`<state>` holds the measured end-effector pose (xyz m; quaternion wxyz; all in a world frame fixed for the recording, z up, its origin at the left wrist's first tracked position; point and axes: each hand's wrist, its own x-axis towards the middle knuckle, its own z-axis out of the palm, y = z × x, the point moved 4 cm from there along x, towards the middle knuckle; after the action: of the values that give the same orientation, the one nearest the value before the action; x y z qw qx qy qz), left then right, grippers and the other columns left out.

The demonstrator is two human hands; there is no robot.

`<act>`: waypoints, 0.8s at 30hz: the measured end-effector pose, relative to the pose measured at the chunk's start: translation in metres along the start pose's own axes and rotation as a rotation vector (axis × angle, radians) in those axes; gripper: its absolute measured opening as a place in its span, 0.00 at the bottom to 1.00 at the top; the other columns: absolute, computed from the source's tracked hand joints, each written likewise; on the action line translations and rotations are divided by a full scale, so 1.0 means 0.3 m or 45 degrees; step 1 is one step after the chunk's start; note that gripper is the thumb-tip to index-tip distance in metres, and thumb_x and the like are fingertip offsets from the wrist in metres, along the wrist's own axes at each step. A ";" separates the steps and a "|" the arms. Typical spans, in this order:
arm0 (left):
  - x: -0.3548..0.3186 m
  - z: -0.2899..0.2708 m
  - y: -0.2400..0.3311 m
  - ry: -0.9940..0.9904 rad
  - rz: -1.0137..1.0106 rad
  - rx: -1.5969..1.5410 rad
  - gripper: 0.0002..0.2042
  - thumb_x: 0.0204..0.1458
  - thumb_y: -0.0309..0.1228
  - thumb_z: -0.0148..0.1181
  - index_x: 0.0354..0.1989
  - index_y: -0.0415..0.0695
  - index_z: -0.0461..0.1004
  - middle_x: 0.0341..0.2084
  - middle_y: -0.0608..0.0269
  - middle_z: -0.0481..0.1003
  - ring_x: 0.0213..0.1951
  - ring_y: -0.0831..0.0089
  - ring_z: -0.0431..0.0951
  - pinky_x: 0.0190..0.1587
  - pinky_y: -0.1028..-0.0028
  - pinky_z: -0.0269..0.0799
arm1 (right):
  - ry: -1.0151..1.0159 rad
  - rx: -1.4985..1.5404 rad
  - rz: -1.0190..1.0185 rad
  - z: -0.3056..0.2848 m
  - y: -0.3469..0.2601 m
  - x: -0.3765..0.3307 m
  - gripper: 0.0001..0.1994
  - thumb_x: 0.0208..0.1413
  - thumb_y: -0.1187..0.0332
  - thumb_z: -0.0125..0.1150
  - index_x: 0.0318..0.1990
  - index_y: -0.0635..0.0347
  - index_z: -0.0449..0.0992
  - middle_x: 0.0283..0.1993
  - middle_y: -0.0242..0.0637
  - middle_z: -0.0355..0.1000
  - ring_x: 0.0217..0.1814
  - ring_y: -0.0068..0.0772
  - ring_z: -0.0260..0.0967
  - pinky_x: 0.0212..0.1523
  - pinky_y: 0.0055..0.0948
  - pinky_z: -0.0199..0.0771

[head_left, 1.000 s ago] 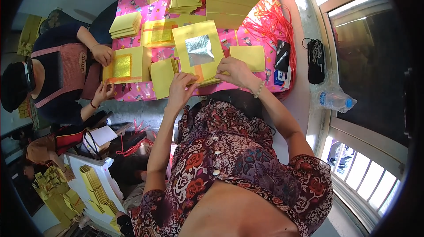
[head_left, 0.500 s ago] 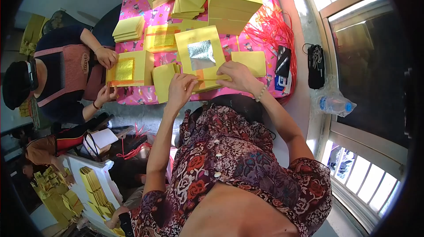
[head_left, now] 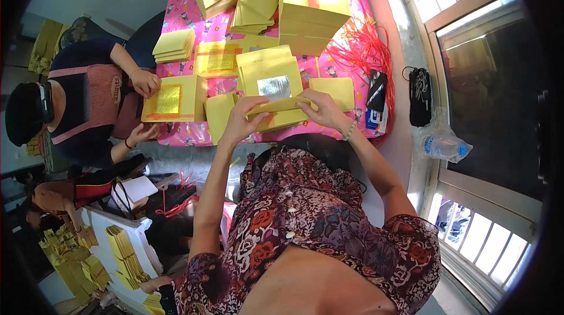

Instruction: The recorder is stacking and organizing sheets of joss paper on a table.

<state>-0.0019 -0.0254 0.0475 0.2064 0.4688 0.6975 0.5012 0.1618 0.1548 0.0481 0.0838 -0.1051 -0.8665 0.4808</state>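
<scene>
A yellow paper sheet (head_left: 286, 105) is pinched at both ends between my two hands, its near edge raised and folded into a narrow band. My left hand (head_left: 244, 120) is closed on the left end, thumb underneath. At the right end, my right hand (head_left: 323, 109) grips with fingers on top; a beaded bracelet is on that wrist. Just beyond the band lies a yellow sheet with a silver foil square (head_left: 274, 87); whether it is the same sheet I cannot tell. More yellow paper (head_left: 276, 122) lies beneath my hands.
A co-worker's hand (head_left: 145, 83) rests on yellow paper with a gold square (head_left: 164, 101) at left. Tall yellow stacks (head_left: 311, 21) stand behind on the pink tablecloth (head_left: 182, 133). Red strings (head_left: 370, 50), a phone (head_left: 376, 89) and a bottle (head_left: 443, 148) are at right.
The near edge of the paper has been lifted and folded into a band between my hands. Less of the foil-square sheet's near part shows. The co-worker's lower hand has moved off their paper.
</scene>
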 end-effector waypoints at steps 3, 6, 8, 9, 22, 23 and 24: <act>-0.013 0.002 -0.045 -0.113 -0.005 0.117 0.14 0.47 0.29 0.68 0.43 0.43 0.80 0.38 0.56 0.79 0.43 0.60 0.77 0.48 0.68 0.72 | 0.050 0.081 -0.076 0.006 0.001 0.009 0.09 0.55 0.72 0.61 0.43 0.62 0.77 0.44 0.43 0.75 0.46 0.44 0.73 0.47 0.35 0.73; -0.010 0.004 -0.046 -0.218 -0.140 0.122 0.11 0.49 0.30 0.67 0.40 0.42 0.81 0.37 0.56 0.80 0.42 0.60 0.78 0.46 0.68 0.73 | 0.196 -0.200 -0.493 0.003 -0.019 0.012 0.12 0.54 0.68 0.62 0.46 0.61 0.76 0.42 0.41 0.74 0.41 0.45 0.72 0.40 0.38 0.74; -0.002 -0.001 -0.018 -0.233 -0.148 0.109 0.09 0.50 0.30 0.66 0.39 0.42 0.81 0.36 0.56 0.80 0.41 0.60 0.78 0.45 0.68 0.73 | 0.115 -0.272 -0.476 0.020 0.024 0.011 0.13 0.54 0.68 0.63 0.46 0.60 0.77 0.41 0.41 0.74 0.43 0.45 0.72 0.44 0.40 0.74; 0.002 -0.005 0.002 -0.205 -0.153 0.030 0.10 0.50 0.30 0.66 0.40 0.42 0.81 0.35 0.56 0.80 0.41 0.61 0.79 0.44 0.68 0.73 | 0.115 -0.272 -0.478 0.021 0.030 0.013 0.13 0.54 0.68 0.63 0.46 0.60 0.77 0.41 0.41 0.74 0.43 0.45 0.72 0.44 0.40 0.74; 0.013 0.034 -0.105 0.300 -0.383 -0.168 0.17 0.57 0.32 0.58 0.51 0.38 0.64 0.39 0.47 0.79 0.41 0.60 0.81 0.41 0.67 0.74 | 0.453 0.256 0.285 0.076 0.152 0.105 0.16 0.59 0.58 0.61 0.39 0.67 0.75 0.29 0.42 0.74 0.30 0.32 0.71 0.35 0.30 0.72; 0.016 0.040 -0.102 0.300 -0.381 -0.169 0.17 0.57 0.32 0.58 0.51 0.38 0.64 0.39 0.47 0.79 0.41 0.60 0.81 0.41 0.67 0.74 | 0.483 0.368 0.336 0.082 0.170 0.101 0.16 0.59 0.59 0.62 0.37 0.67 0.74 0.29 0.40 0.74 0.30 0.26 0.71 0.35 0.28 0.72; 0.013 0.042 -0.103 0.298 -0.455 -0.094 0.17 0.57 0.31 0.58 0.52 0.38 0.65 0.40 0.49 0.79 0.42 0.64 0.81 0.43 0.69 0.73 | 0.480 0.368 0.335 0.087 0.164 0.102 0.16 0.59 0.59 0.62 0.37 0.67 0.74 0.29 0.40 0.74 0.30 0.26 0.71 0.35 0.28 0.72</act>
<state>-0.0079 -0.0175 0.0153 0.2264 0.2685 0.7699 0.5328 0.1310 0.1669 -0.0059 0.1944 -0.2914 -0.7368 0.5783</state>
